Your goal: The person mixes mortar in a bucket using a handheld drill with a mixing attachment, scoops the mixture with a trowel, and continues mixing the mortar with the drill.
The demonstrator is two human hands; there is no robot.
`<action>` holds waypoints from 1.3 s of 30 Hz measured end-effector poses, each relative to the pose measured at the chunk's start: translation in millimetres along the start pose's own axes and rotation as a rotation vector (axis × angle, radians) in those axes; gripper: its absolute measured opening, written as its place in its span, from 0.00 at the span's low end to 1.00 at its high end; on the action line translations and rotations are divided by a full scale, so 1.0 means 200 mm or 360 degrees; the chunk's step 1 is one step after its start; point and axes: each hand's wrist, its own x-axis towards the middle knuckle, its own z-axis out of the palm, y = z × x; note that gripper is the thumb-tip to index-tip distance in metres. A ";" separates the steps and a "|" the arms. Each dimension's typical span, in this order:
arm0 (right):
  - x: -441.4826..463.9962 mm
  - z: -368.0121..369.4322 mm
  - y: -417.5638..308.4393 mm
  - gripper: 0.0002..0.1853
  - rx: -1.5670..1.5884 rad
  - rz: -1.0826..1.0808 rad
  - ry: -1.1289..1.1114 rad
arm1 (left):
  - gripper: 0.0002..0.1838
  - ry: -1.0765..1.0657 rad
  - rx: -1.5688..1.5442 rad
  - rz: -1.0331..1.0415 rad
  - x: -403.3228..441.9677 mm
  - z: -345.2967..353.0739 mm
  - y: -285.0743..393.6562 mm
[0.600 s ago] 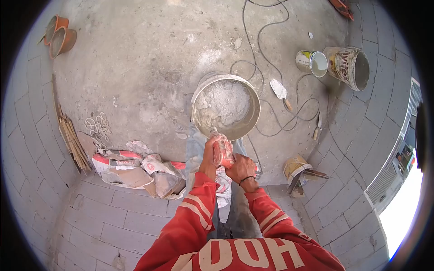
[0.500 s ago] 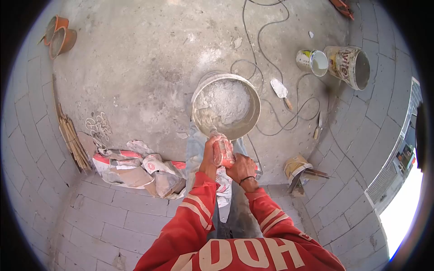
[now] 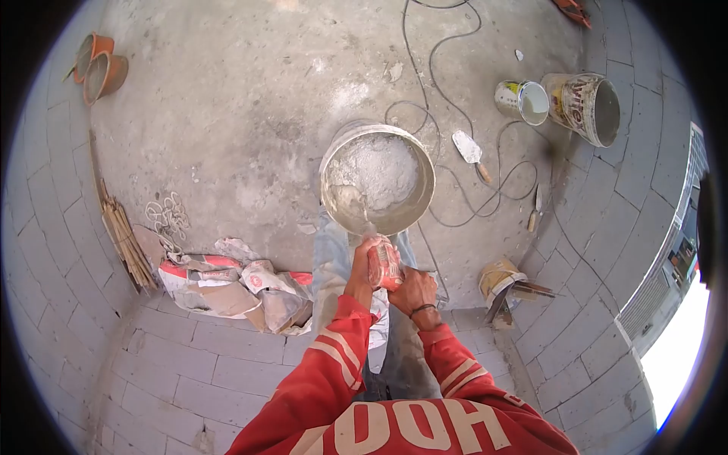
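Observation:
My left hand (image 3: 362, 267) is closed around the front of a red power drill (image 3: 384, 264). My right hand (image 3: 415, 291) grips its back end, and a dark band circles that wrist. From the drill a thin shaft (image 3: 368, 220) runs over the near rim into a large round bucket (image 3: 428, 189). Pale grey powder (image 3: 385, 168) fills much of the bucket, with wetter, browner mix (image 3: 345, 199) near the left side. The shaft's lower end is hidden in the mix. Trousered legs stand close against the bucket's near side.
A trowel (image 3: 467, 147) lies right of the bucket among loops of black cable (image 3: 500, 199). Two pails, a white one (image 3: 535, 104) and a larger one (image 3: 574, 106), lie farther right. Torn cement bags (image 3: 227, 287) and wooden sticks (image 3: 125, 239) lie at left.
Both hands and the drill have shifted slightly right and toward my body. The shaft has moved right within the bucket's near-left part. The bucket stays in place.

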 end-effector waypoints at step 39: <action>0.11 -0.11 -0.27 0.15 0.0104 -0.0011 0.0461 | 0.14 -0.0220 0.0075 -0.0182 0.07 0.33 0.35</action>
